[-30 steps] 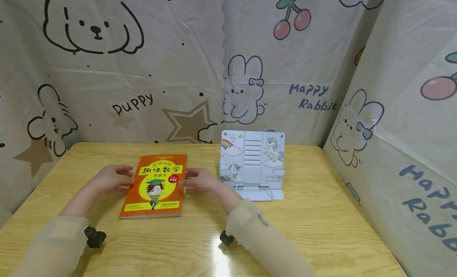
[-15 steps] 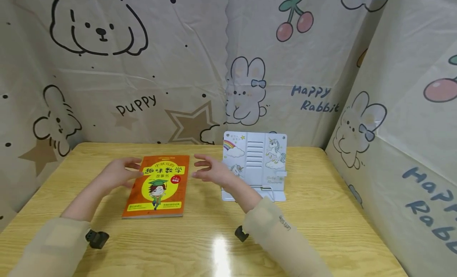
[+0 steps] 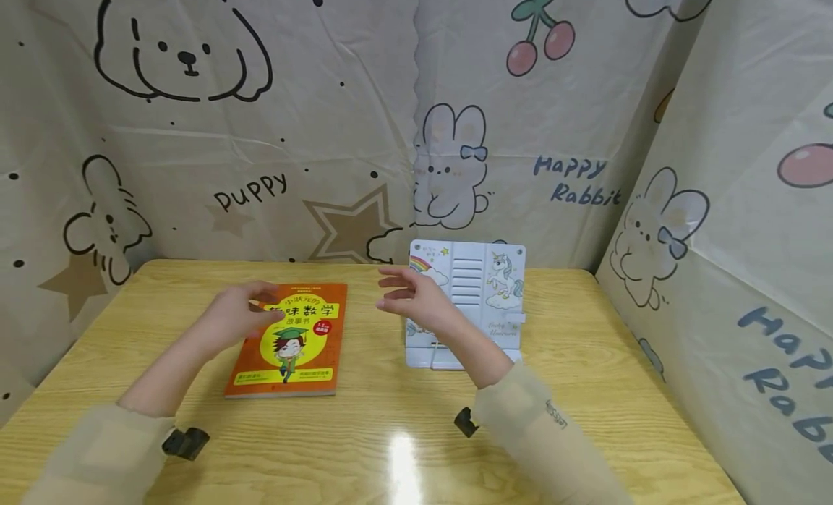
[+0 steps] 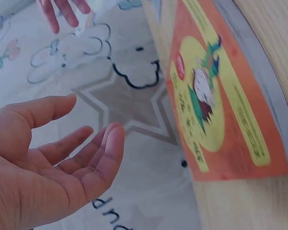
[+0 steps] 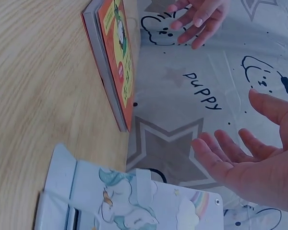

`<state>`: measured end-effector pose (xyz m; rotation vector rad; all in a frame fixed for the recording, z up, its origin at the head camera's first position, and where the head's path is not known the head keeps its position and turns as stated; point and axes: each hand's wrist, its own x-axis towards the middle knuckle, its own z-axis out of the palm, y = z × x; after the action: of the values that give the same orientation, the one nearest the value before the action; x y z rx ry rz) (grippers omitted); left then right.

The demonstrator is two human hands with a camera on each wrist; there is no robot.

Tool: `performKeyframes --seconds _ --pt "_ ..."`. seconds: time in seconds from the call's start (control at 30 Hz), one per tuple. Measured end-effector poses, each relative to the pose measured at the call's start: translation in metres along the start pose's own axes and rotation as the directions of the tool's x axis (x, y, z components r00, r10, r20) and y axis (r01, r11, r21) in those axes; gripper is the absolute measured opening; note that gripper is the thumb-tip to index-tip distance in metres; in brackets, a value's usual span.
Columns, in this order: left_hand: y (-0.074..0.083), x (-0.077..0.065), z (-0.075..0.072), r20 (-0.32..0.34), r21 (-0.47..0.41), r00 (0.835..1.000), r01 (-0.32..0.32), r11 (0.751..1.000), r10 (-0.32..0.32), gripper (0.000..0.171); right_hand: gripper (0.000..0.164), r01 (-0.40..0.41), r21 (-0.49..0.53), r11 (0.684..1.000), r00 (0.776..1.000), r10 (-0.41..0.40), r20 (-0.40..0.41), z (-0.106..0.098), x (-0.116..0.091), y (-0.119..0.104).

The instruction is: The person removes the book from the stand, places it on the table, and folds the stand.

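An orange book point(image 3: 312, 353) with a cartoon figure in a green cap on its cover lies flat on the table. Over the book's upper left part hovers my left hand point(image 3: 237, 317), fingers loosely bent and holding nothing; the left wrist view shows the hand point(image 4: 62, 167) apart from the book point(image 4: 240, 110). My right hand point(image 3: 416, 299) is raised in front of a white book stand point(image 3: 465, 295) with unicorn and rainbow drawings, hiding some of its left side. In the right wrist view that hand point(image 5: 259, 153) has nothing between thumb and fingers, above the stand point(image 5: 177, 206).
The wooden table point(image 3: 364, 433) carries both things, with the stand upright to the right of the book. A cloth point(image 3: 351, 114) printed with puppies, rabbits and stars hangs behind the table and along its sides.
Both hands have risen from beside the book. The right hand has moved right, in front of the stand; the left has shifted right over the book's edge. The book stays on the table.
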<state>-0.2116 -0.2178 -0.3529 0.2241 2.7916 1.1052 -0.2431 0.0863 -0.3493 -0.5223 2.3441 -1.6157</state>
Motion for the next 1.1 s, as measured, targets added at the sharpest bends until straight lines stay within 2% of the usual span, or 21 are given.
performKeyframes --seconds 0.13,0.43,0.57,0.73,0.87,1.1 --pt "0.014 -0.006 0.004 -0.016 0.027 0.999 -0.052 0.998 0.052 0.053 0.053 0.013 -0.021 1.0 0.999 -0.014 -0.042 -0.011 -0.005 0.002" --pt "0.038 -0.016 0.014 -0.063 0.013 0.988 -0.137 0.99 0.138 0.053 0.057 0.052 0.014 0.999 0.992 -0.049 -0.12 -0.035 -0.019 0.002" --pt "0.045 -0.019 0.02 -0.092 0.003 0.986 -0.142 0.99 0.142 0.052 0.059 0.066 0.002 0.998 0.985 -0.065 -0.161 -0.044 -0.025 0.003" --pt "0.05 -0.019 0.027 -0.163 0.003 0.974 -0.16 0.987 0.159 0.05 0.058 0.073 -0.028 0.997 0.975 -0.077 -0.21 -0.054 -0.033 0.004" --pt "0.054 -0.019 0.033 -0.197 -0.041 0.966 -0.176 0.984 0.165 0.051 0.056 0.071 -0.063 0.996 0.964 -0.084 -0.251 -0.062 -0.038 0.004" --pt "0.062 -0.018 0.045 -0.22 -0.124 0.965 -0.175 0.977 0.145 0.05 0.057 0.086 -0.058 0.995 0.948 -0.099 -0.302 -0.076 -0.045 0.01"
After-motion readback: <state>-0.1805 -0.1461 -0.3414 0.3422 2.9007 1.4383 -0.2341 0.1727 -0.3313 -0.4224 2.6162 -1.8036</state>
